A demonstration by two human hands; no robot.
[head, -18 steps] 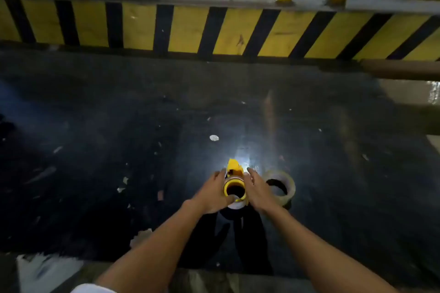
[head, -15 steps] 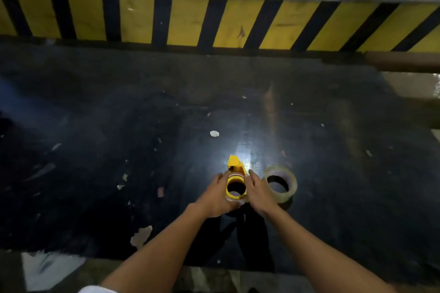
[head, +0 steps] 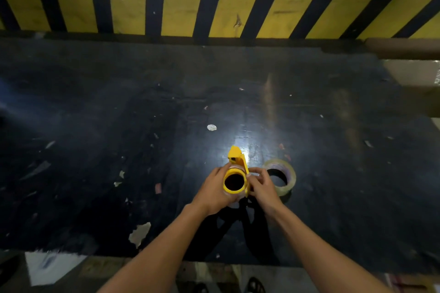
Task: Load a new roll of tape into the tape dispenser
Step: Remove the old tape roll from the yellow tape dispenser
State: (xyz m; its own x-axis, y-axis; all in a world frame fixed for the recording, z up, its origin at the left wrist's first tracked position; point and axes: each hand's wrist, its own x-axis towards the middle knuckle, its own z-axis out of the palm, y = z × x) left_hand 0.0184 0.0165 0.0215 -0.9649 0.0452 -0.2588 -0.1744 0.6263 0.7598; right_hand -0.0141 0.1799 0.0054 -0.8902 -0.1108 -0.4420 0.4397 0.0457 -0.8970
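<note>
A yellow tape dispenser [head: 235, 169] is held just above the dark table, its round hub facing me. My left hand [head: 214, 191] wraps the left side of the hub. From the right, the fingers of my right hand [head: 260, 185] pinch the dispenser's edge. A clear tape roll seems to sit around the hub, mostly hidden by my fingers. A second roll of clear tape [head: 284, 177] lies flat on the table just right of my right hand, touching nothing.
The black table [head: 119, 126] is littered with paper scraps and a white fleck [head: 211, 127]. A yellow-and-black striped barrier [head: 214, 10] runs along the far edge. A cardboard box [head: 414, 74] stands at the right. Floor and shoes show below the near edge.
The dispenser has tilted so its hub opening faces me more fully. My right fingers have shifted onto its right edge. The loose roll has not moved.
</note>
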